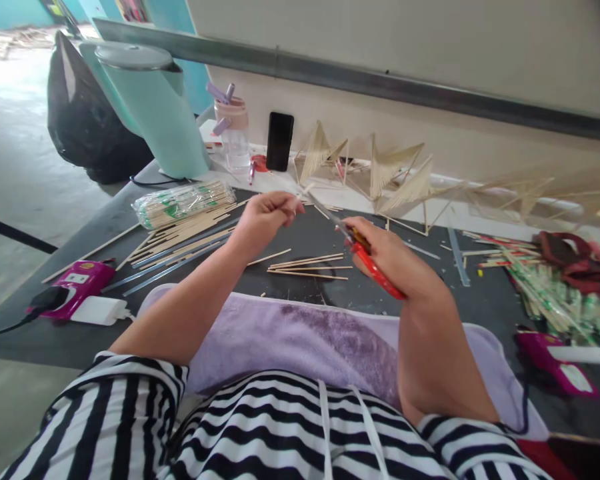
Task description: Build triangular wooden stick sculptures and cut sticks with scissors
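Observation:
My right hand (383, 250) is wrapped round a pair of red-handled scissors (375, 270), whose blades point away and to the left. Opposite the blade tips, my left hand (267, 220) is closed in a pinch. A small pale piece shows by its fingertips, blurred against the white strip behind, so what the fingers hold is unclear. Below and between both hands, several thin wooden sticks (310, 267) lie on the dark table (365, 303). More loose sticks (190, 230) are spread to the left of my left hand, beside clear plastic-looking strips (180, 263).
Triangular stick frames (400, 173) stand along the wall with a black phone (280, 141). A teal pitcher (155, 107), a bottle (237, 137) and bagged sticks (185, 203) are at left. Magenta power strips (83, 283) and a stick pile (560, 287) flank a purple towel (290, 340).

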`<state>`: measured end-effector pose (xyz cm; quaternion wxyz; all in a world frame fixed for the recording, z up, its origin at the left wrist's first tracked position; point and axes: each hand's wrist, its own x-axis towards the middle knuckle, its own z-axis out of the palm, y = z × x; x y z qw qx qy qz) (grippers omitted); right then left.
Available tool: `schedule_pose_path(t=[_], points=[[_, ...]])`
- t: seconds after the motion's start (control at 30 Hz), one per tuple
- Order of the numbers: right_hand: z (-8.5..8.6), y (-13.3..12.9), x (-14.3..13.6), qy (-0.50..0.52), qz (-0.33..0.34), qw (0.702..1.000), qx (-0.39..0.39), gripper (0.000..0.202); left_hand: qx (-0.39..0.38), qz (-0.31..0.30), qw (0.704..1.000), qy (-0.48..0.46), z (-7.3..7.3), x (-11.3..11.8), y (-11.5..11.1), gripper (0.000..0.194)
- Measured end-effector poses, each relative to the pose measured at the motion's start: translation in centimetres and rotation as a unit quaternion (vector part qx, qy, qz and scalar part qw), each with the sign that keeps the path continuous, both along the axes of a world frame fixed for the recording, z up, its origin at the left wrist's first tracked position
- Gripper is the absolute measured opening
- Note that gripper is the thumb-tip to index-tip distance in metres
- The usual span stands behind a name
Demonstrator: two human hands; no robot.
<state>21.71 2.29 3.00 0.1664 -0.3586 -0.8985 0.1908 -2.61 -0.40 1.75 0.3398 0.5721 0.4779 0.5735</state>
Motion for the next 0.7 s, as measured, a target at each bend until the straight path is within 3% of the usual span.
schedule_pose_path(t=[0.07,0.17,0.33,0.43,0.53,0.7], points=[[0.7,-0.4,0.9,-0.004,0.009,0.999,-0.033,0.045,0.015,0.04,0.999,-0.035,0.9,-1.3,0.0,0.021],[1.3,-0.7,1.3,-0.047,0.076,0.994,-0.055,0.044,0.003,0.084,0.996,-0.03,2.2,-4.1,0.0,0.025],[-0.8,-2.0,-1.5,-0.148,0.158,0.973,-0.079,0.039,-0.041,0.05,0.995,0.08,3.1,-6.6,-0.3,0.028],[-3.0,-3.6,-4.0,-0.198,0.199,0.956,-0.082,0.031,-0.071,-0.005,0.979,0.189,2.9,-5.8,-0.6,0.027],[-4.2,-5.1,-5.4,-0.226,0.189,0.953,-0.075,0.032,-0.096,-0.044,0.949,0.298,2.7,-4.3,-0.7,0.025],[-2.7,-5.7,-5.1,-0.261,0.179,0.947,-0.053,0.059,-0.094,-0.178,0.88,0.431,1.7,-1.9,-0.6,0.023]])
